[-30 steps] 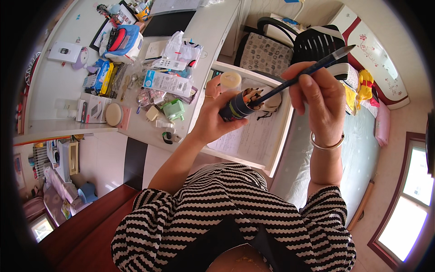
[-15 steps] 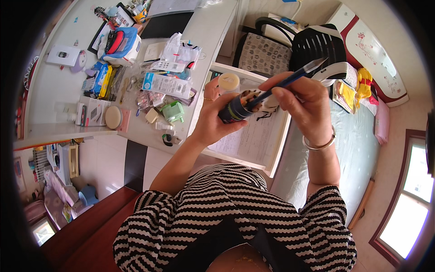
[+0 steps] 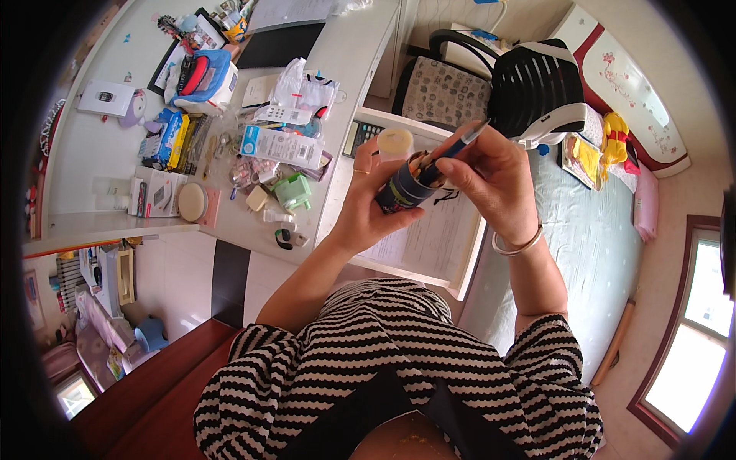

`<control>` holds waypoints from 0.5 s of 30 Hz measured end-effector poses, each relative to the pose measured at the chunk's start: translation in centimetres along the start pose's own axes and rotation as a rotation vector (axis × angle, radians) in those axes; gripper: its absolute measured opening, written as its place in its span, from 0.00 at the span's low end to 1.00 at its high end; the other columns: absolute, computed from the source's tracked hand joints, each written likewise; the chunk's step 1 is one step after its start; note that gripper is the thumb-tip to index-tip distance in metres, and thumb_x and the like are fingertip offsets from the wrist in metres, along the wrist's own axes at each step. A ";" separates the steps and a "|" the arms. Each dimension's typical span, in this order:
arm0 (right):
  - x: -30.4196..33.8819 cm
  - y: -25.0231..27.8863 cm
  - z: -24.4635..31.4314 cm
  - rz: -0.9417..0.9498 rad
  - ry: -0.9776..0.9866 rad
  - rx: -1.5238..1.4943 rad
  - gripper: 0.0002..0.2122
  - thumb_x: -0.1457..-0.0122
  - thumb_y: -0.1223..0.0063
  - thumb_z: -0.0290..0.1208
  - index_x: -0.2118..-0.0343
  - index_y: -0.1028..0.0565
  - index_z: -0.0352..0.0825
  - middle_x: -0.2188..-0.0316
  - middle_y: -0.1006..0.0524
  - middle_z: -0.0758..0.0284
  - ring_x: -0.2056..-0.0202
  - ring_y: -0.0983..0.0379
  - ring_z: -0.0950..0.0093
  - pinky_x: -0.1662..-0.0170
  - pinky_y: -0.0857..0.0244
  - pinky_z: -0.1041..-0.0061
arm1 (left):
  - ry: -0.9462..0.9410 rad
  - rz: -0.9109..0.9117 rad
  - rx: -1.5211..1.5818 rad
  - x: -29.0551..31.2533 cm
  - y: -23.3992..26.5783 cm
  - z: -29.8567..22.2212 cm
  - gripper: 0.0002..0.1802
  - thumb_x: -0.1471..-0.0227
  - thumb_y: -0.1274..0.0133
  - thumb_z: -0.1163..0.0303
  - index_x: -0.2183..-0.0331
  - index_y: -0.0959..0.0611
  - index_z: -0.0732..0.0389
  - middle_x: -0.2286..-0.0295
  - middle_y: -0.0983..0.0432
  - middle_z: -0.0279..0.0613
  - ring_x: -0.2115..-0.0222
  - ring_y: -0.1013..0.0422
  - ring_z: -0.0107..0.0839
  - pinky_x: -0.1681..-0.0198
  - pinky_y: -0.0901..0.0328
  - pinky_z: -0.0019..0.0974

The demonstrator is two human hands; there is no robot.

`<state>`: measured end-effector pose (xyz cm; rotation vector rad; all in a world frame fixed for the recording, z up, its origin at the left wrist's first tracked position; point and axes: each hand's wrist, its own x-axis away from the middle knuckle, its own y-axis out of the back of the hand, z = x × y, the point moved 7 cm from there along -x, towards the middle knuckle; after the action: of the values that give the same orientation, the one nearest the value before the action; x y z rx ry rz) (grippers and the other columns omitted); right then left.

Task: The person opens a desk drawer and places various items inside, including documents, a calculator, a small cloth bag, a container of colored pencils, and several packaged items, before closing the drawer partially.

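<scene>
My left hand (image 3: 360,203) is wrapped around a dark blue pencil tube (image 3: 402,193), tilted with its mouth toward my right, and colored pencils (image 3: 419,165) show inside. Beside its fingers is a round, pale-topped cap (image 3: 395,142). My right hand (image 3: 498,180) pinches a slim blue pen-like tool (image 3: 464,141), pale tip pointing up and away, lower end at the tube's mouth; I can't tell how far in it sits. All this is above the open white drawer (image 3: 462,277), where papers (image 3: 422,238) lie, just beside my cluttered desk (image 3: 257,231).
</scene>
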<state>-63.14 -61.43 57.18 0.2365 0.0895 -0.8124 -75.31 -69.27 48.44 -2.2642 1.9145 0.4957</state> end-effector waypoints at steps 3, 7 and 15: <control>0.1 0.0 1.0 0.022 0.003 0.118 0.06 0.47 0.44 0.22 0.69 0.30 0.29 0.76 0.30 0.75 0.74 0.35 0.89 0.72 0.40 0.89 | -0.047 -0.037 -0.087 -0.5 0.4 -0.7 0.27 0.67 0.35 0.70 0.59 0.24 0.60 0.51 0.45 0.50 0.51 0.41 0.42 0.49 0.45 0.40; -0.5 0.6 0.6 -0.030 0.148 -0.184 0.07 0.48 0.44 0.21 0.68 0.30 0.29 0.73 0.33 0.74 0.71 0.37 0.89 0.68 0.41 0.90 | 0.040 -0.040 0.022 -0.1 0.7 0.4 0.28 0.67 0.34 0.70 0.58 0.24 0.61 0.51 0.43 0.50 0.52 0.39 0.42 0.50 0.43 0.40; -0.3 -0.5 -0.4 -0.003 0.133 -0.017 0.07 0.53 0.40 0.21 0.72 0.28 0.32 0.70 0.34 0.73 0.74 0.42 0.86 0.73 0.46 0.88 | 0.011 -0.084 0.052 0.0 0.4 -0.2 0.29 0.67 0.35 0.70 0.58 0.25 0.61 0.52 0.41 0.50 0.52 0.40 0.41 0.51 0.43 0.40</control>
<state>-63.70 -61.43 56.74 0.2742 0.2216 -0.7981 -75.66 -69.44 48.65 -2.3076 1.8066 0.4183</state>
